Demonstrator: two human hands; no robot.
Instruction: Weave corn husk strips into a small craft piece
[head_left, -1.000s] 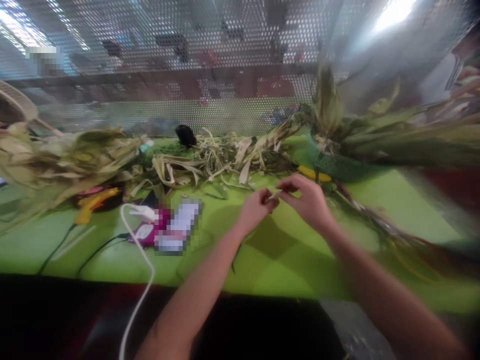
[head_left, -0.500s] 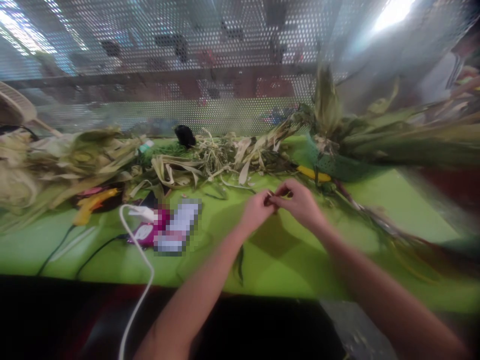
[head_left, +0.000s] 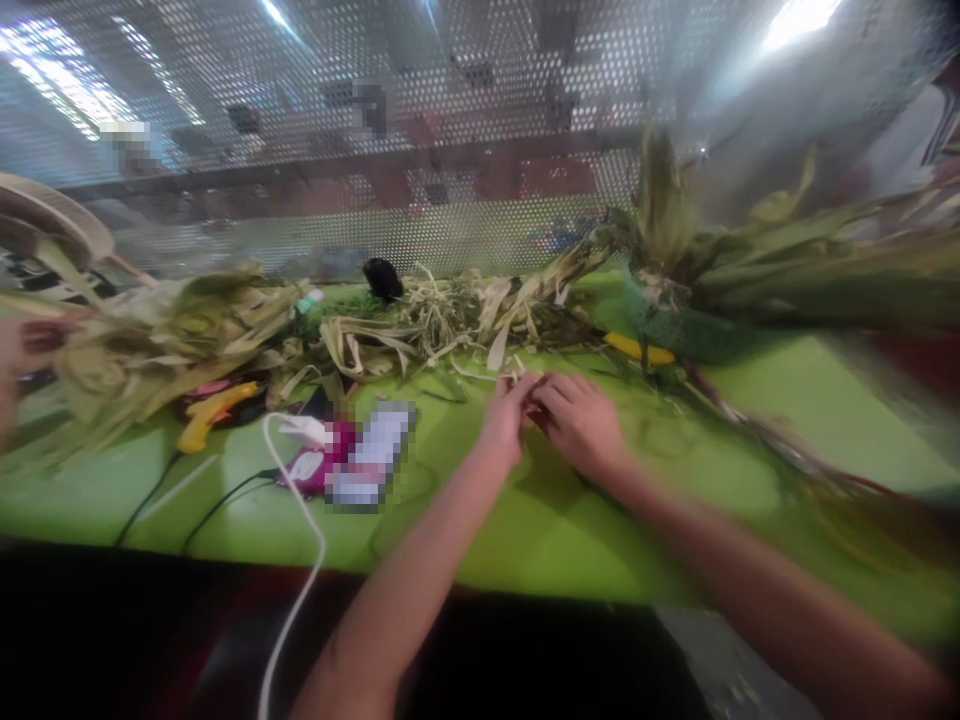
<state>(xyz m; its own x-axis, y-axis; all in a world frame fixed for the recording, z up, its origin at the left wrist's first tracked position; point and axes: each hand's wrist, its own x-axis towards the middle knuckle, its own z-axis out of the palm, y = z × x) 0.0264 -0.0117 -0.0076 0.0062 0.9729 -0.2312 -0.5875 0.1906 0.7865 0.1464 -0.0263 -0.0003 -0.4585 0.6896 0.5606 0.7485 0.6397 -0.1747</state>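
My left hand (head_left: 508, 410) and my right hand (head_left: 581, 420) meet just over the green tabletop (head_left: 450, 530). Their fingers are closed and pressed together at the tips around a small item that is mostly hidden. Pale thin ends, like husk strips, show just above my left fingertips; whether they belong to that item I cannot tell. Behind both hands runs a heap of dry corn husks (head_left: 367, 345). Left of my forearm lie a blurred-out phone (head_left: 371, 455) and a magenta power block (head_left: 311, 470) with a white plug (head_left: 307, 428) in it.
A yellow glue gun (head_left: 210, 415) lies left with its black cord. Another person's hand (head_left: 11, 370) is at the left edge by the husks. At right stand a green basket (head_left: 675, 325) with long husks and a yellow-handled tool (head_left: 637, 348). A perforated metal screen (head_left: 465, 180) rises behind.
My right hand has turned over, its back now facing up, and come closer against my left. A dark strip on the tabletop near my left forearm no longer shows. Another person's hand has appeared at left.
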